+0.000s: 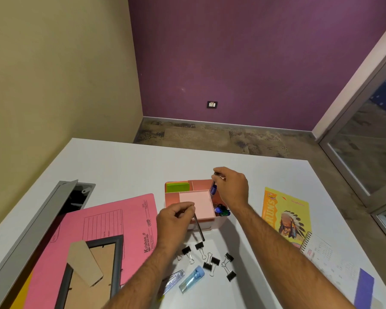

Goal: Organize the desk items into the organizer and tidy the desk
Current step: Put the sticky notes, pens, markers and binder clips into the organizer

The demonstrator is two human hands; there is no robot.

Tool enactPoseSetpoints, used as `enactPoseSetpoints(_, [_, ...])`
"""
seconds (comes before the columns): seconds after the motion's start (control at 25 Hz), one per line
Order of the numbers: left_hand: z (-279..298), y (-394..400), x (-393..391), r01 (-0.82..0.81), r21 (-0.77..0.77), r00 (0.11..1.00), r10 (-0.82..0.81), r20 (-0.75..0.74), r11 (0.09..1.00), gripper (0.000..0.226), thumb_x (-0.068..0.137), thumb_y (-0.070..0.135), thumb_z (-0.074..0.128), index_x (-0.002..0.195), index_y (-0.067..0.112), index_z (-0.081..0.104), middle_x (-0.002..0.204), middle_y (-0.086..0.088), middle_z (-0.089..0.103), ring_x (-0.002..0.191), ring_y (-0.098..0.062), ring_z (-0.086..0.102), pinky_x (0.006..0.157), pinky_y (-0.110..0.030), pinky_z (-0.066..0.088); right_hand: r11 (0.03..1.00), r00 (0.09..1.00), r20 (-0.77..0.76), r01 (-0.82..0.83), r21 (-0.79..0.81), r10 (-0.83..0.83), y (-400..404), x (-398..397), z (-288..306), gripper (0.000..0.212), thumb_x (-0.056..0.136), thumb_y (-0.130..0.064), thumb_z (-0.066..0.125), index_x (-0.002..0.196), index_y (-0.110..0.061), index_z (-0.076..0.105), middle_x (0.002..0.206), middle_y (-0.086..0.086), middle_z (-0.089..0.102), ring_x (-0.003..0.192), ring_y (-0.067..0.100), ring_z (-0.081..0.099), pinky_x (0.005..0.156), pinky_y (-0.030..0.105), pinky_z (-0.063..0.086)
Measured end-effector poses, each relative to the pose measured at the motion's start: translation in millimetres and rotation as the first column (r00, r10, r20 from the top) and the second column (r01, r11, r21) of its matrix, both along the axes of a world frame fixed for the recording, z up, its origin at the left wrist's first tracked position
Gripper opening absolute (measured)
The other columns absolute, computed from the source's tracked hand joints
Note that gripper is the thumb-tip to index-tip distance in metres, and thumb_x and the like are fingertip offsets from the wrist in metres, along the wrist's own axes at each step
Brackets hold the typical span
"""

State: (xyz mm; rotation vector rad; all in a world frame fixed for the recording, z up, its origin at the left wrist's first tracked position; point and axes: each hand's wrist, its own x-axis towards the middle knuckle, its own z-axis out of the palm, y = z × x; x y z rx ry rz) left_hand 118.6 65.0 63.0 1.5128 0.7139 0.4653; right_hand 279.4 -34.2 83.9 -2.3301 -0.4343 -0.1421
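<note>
Right hand (233, 188) pinches a blue pen (214, 186) by its upper end, pen hanging roughly upright above the right side of the pink organizer (172, 200). Left hand (175, 221) has fingers curled round a dark pen (198, 227), which slants down from the fist toward the near side, tip just above or on the desk (125, 161) in front of the organizer; can't tell which. Organizer sits mid-desk: green sticky notes (178, 187) in the far-left compartment, a pale pink pad (196, 204) in the middle one, a few blue and green pens or caps (221, 210) in the near-right compartment, too blurred to count. Near side of the desk: a loose scatter of black binder clips (210, 259), a clear tube with a blue cap (192, 279) near them, and a small clear plastic item (174, 281) just left of it, partly behind the left forearm. Left: pink file folder (112, 221) with a dark picture frame (91, 270) lying back-up on it. Right: yellow notebook (285, 212), with a spiral-bound desk calendar (321, 255) nearer at the right.
</note>
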Motion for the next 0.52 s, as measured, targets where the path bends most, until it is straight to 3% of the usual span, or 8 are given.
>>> enactPoseSetpoints(0.2, [11, 15, 16, -0.024, 0.026, 0.998, 0.022, 0.06, 0.999, 0.016, 0.081, 0.011, 0.076, 0.095, 0.017, 0.077, 0.085, 0.002, 0.076, 0.078, -0.011, 0.072, 0.073, -0.032, 0.061, 0.927, 1.0, 0.011, -0.017, -0.376, 0.023, -2, 8, -12, 0.026, 0.094, -0.036, 0.056, 0.116, -0.03, 0.068, 0.115, 0.002, 0.063, 0.118, 0.02, 0.042, 0.085, 0.029, 0.026])
enactPoseSetpoints(0.32, [17, 22, 26, -0.026, 0.06, 0.998, 0.022, 0.067, 0.998, 0.015, 0.08, 0.015, 0.077, 0.095, 0.017, 0.077, 0.085, 0.004, 0.076, 0.079, -0.01, 0.072, 0.076, -0.032, 0.061, 0.889, 0.997, -0.055, -0.068, -0.452, 0.048, -2, 7, -14, 0.028, 0.095, -0.034, 0.051, 0.119, -0.031, 0.067, 0.123, 0.002, 0.059, 0.123, 0.024, 0.037, 0.083, 0.028, 0.019])
enactPoseSetpoints(0.44, [24, 25, 34, -0.03, 0.071, 0.996, 0.024, 0.083, 0.997, 0.012, 0.078, 0.017, 0.079, 0.091, 0.018, 0.079, 0.081, 0.005, 0.077, 0.075, -0.012, 0.072, 0.076, -0.035, 0.061, 0.944, 0.993, -0.043, -0.117, -0.31, 0.109, -2, -1, -4, 0.027, 0.092, -0.026, 0.055, 0.115, -0.028, 0.07, 0.117, -0.001, 0.066, 0.118, 0.019, 0.044, 0.089, 0.031, 0.032])
enactPoseSetpoints(0.52, [30, 26, 38, -0.023, 0.094, 0.996, 0.015, 0.092, 0.995, 0.01, 0.078, 0.019, 0.079, 0.087, 0.019, 0.079, 0.077, 0.005, 0.076, 0.073, -0.013, 0.072, 0.076, -0.035, 0.06, 0.969, 0.964, -0.097, -0.247, 0.002, 0.246, -4, -12, 10, 0.029, 0.084, -0.019, 0.066, 0.112, -0.022, 0.071, 0.107, -0.002, 0.072, 0.103, 0.01, 0.06, 0.094, 0.035, 0.048])
